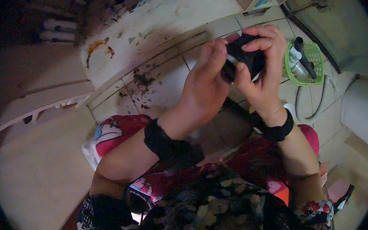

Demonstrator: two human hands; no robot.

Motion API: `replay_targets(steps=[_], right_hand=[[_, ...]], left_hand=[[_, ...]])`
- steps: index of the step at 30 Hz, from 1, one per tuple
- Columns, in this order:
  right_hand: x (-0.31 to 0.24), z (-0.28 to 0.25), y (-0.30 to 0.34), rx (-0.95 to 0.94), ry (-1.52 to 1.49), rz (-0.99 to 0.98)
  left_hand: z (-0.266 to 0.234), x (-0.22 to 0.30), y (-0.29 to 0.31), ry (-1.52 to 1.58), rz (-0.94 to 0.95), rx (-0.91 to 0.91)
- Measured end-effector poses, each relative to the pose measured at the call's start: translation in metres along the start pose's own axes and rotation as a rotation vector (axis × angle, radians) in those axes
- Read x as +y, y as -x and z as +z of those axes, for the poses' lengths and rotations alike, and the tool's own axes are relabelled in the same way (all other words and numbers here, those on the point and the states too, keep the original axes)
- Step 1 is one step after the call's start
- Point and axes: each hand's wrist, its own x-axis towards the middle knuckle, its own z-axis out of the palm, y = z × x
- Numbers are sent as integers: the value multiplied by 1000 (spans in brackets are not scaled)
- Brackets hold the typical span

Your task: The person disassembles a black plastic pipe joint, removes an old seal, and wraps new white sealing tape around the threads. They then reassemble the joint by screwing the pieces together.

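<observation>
Both my hands are raised near the top centre and closed around a small black object (252, 60), whose kind I cannot make out. A pale strip or edge shows on it near my thumbs. My left hand (205, 84) grips it from the left, its fingers partly hidden behind the object. From the right, my right hand (269, 76) wraps over it, fingers bent across the top and thumb against the near side. A black band circles each wrist.
A green basket (287, 68) with bottles and a black tube stands at the right, a pale hose (323, 99) beside it. Further right is a white bin-like container (361, 110). Dark debris (143, 81) lies on the floor tiles, along a stained white panel (157, 28).
</observation>
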Motion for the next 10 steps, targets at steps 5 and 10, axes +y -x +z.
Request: replay_targets(steps=[5, 10], right_hand=[[-7, 8, 8, 14, -471, 569], [-39, 13, 0, 124, -923, 1332]], left_hand=[[-19, 12, -17, -225, -97, -75], [-16, 11, -20, -372, -125, 34]])
